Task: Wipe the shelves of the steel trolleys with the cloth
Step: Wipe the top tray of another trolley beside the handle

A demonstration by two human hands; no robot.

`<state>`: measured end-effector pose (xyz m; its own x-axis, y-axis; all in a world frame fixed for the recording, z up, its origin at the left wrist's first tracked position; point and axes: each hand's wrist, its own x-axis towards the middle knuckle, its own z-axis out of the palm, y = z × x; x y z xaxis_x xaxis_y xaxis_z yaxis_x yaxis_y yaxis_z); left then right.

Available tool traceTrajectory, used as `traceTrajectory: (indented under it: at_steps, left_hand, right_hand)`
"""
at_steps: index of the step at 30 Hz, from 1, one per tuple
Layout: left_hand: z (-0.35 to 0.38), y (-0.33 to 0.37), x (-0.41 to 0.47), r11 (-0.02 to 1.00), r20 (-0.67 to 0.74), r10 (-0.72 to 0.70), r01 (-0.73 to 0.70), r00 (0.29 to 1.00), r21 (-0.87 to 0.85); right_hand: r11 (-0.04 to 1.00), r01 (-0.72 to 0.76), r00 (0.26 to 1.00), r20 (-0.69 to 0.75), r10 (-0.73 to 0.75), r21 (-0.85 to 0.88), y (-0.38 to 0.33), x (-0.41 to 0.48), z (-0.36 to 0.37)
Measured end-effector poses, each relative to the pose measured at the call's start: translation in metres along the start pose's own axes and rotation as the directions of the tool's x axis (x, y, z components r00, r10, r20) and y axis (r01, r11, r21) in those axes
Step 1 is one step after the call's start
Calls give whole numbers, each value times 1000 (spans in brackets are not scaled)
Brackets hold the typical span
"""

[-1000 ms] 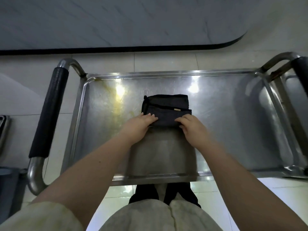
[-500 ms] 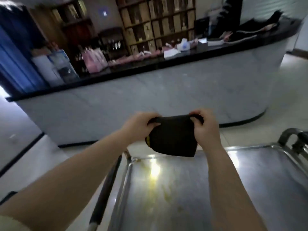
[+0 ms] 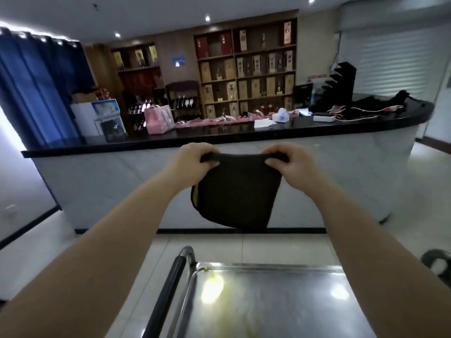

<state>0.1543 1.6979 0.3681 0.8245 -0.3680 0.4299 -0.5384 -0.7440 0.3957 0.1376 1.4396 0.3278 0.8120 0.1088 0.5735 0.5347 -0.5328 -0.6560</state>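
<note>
Cloth (image 3: pixel 238 193) hangs above trolley (image 3: pixel 268 301), top corners pinched by both raised hands (image 3: pixel 192 164) (image 3: pixel 290 164).

Cloth (image 3: pixel 236 191): dark matt fabric, fine textured weave, yellow trim at one edge. Trolley shelf (image 3: pixel 280 313): bare steel, smooth, shiny, glare spots. Handle grip (image 3: pixel 169 284): black, matt, rubbery-looking. Countertop (image 3: pixel 219 134): glossy black. Floor tiles (image 3: pixel 219 250): pale, glossy.
</note>
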Motion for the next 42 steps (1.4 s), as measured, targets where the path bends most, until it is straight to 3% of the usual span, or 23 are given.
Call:
traceTrajectory:
  at_steps: [4,8,10,13,15,18,20,22,24,27,29,30,32,34,37,38,42]
  left_hand:
    - [61,-39,-43,993,141,-105,112,984,-42]
    - [148,-69,-88,975,168,-199,212,966,-63]
    - [196,-77,-126,955,183,-253,275,950,-108]
    - [270,-88,-203,938,312,-308,341,899,-57]
    - [312,-91,-260,943,476,-297,332,828,12]
    - [351,-90,-332,983,638,-180,159,749,91]
    - [360,-89,-355,986,602,-157,94,783,134]
    - [362,-86,-353,985,515,-168,129,841,111]
    - [368,-81,-332,981,455,-194,185,869,64]
    - [394,-79,-302,961,498,-276,226,822,159]
    - [409,-81,-300,938,517,-338,239,786,251]
    - [413,-82,-303,932,506,-351,242,788,270]
    - [417,-82,-312,936,456,-343,258,821,240]
    - [417,-85,-312,944,404,-329,287,853,164]
    - [413,-96,-301,952,357,-306,274,883,139]
    - [412,-100,-296,954,354,-295,250,887,168]
    - [406,-107,-281,958,378,-273,212,885,194]
  right_hand:
    - [988,-104,985,127,118,-111,37,-40,44]
    - [946,-210,966,96,240,-248,78,-94,86]
    - [925,-249,952,101,287,-285,101,-142,107]
    - [875,-303,886,228,405,-376,134,-237,134]
    - [851,-315,813,342,471,-420,148,-304,147]
    - [833,-291,730,453,511,-471,157,-382,157]
    - [819,-262,751,425,505,-510,159,-407,159]
    - [797,-278,808,319,496,-537,162,-408,166]
    - [825,-333,862,207,462,-456,167,-389,180]
    - [757,-382,764,278,582,-530,181,-362,209]
    - [664,-319,671,333,663,-677,192,-362,226]
    - [644,-288,658,342,670,-709,194,-368,231]
    - [677,-329,701,311,642,-659,197,-375,231]
    - [712,-488,752,171,636,-504,202,-373,222]
    - [560,-624,688,-43,725,-545,208,-367,205]
    - [536,-639,665,-46,745,-551,209,-364,201]
    - [652,-661,683,64,728,-372,213,-346,192]
